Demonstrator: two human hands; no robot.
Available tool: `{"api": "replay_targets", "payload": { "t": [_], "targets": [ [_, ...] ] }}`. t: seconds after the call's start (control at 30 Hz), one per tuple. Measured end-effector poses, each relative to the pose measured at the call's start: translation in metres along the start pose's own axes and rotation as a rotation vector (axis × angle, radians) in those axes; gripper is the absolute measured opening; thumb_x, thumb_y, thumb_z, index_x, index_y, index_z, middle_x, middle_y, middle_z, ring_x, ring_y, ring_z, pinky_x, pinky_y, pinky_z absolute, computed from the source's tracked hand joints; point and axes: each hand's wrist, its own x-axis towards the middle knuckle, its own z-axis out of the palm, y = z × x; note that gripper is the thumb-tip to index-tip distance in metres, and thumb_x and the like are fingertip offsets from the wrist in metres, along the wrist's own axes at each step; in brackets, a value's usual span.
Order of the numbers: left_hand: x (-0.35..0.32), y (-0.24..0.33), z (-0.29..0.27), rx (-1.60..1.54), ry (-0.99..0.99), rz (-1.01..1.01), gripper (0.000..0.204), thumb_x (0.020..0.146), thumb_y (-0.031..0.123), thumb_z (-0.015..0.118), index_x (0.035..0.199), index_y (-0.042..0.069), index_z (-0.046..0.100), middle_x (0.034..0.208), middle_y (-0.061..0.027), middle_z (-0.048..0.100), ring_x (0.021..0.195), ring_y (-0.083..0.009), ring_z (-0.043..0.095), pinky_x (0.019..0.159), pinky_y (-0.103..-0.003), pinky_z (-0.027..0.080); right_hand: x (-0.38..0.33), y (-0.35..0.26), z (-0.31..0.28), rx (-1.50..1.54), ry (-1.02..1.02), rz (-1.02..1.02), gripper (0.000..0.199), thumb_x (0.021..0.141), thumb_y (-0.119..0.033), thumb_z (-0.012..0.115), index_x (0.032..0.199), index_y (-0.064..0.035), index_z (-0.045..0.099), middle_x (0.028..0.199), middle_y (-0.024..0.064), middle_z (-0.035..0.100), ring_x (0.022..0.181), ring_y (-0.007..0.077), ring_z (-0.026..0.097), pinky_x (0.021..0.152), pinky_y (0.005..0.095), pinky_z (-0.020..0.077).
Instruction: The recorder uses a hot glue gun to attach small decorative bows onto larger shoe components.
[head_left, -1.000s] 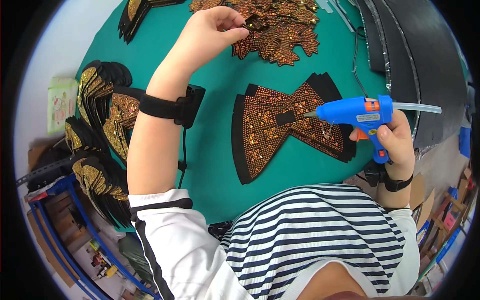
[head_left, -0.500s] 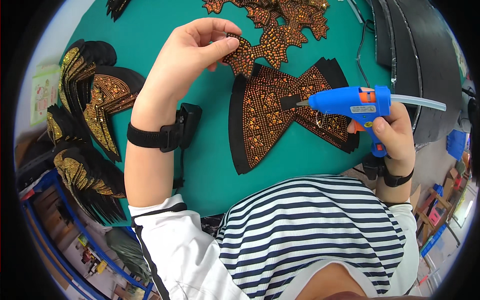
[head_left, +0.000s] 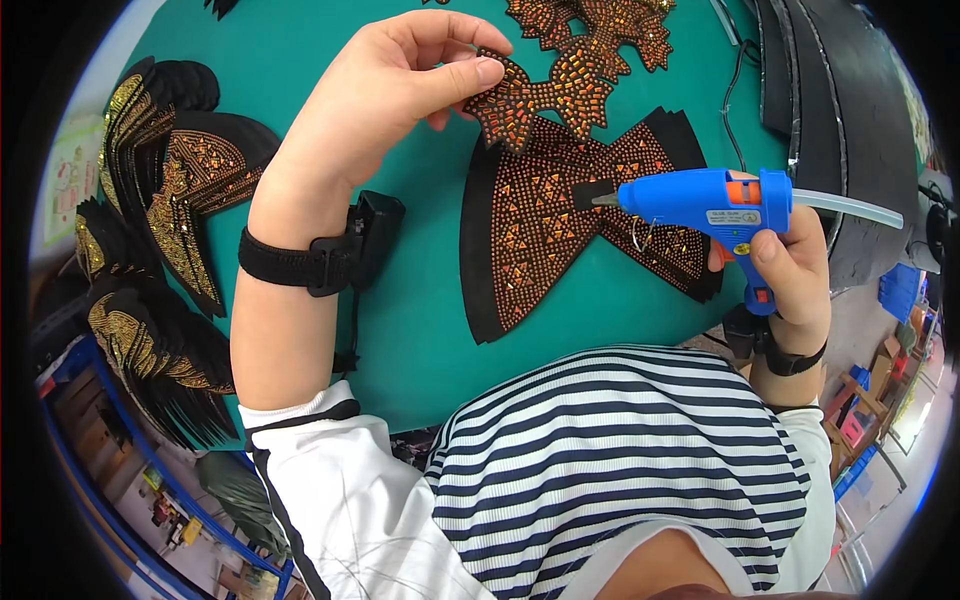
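My left hand (head_left: 440, 75) pinches one end of a studded bow-shaped piece (head_left: 540, 98), black with copper-gold beads, between thumb and fingers. That piece hangs over the far edge of a larger black bow-shaped stack (head_left: 540, 225), covered in copper studs and lying on the green table. My right hand (head_left: 795, 265) is wrapped round the handle of a blue glue gun (head_left: 690, 195) with a clear glue stick out of its back. The metal nozzle points left, over the plain black strip (head_left: 592, 195) at the middle of the large bow; whether it touches cannot be told.
More copper-beaded pieces (head_left: 600, 30) lie at the far edge. On the left are several stacks of black wing-shaped pieces (head_left: 185, 170) with gold beading. Black curved sheets (head_left: 850, 130) stand at the right, with a dark cable (head_left: 727, 110) beside them. The green tabletop (head_left: 420, 350) lies underneath.
My left hand has moved a little away and to the right with the small beaded bow. The glue gun stays over the large bow's middle in my right hand.
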Motion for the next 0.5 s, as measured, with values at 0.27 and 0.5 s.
{"api": "replay_targets", "payload": {
  "t": [0.27, 0.5],
  "targets": [
    [0.03, -0.008, -0.039, 0.568, -0.039, 0.278, 0.026, 0.081, 0.021, 0.059, 0.101, 0.003, 0.059, 0.085, -0.0012, 0.059, 0.076, -0.0114, 0.053, 0.067, -0.026, 0.044, 0.002, 0.005, -0.001, 0.018, -0.034, -0.001, 0.044, 0.081, -0.03, 0.058, 0.11, 0.0039, 0.052, 0.082, 0.0097, 0.059, 0.071, 0.0137, 0.056, 0.063, 0.0245, 0.0429],
    [0.068, 0.051, 0.007, 1.211, -0.324, 0.059, 0.033, 0.079, 0.003, 0.046, 0.106, 0.012, 0.062, 0.097, -0.0157, 0.059, 0.093, -0.0327, 0.053, 0.084, -0.041, 0.042, 0.002, 0.007, -0.001, 0.014, 0.016, 0.019, 0.048, 0.081, -0.03, 0.059, 0.114, 0.0046, 0.049, 0.085, 0.0111, 0.059, 0.071, 0.0152, 0.056, 0.064, 0.0248, 0.0434]
  ]
}}
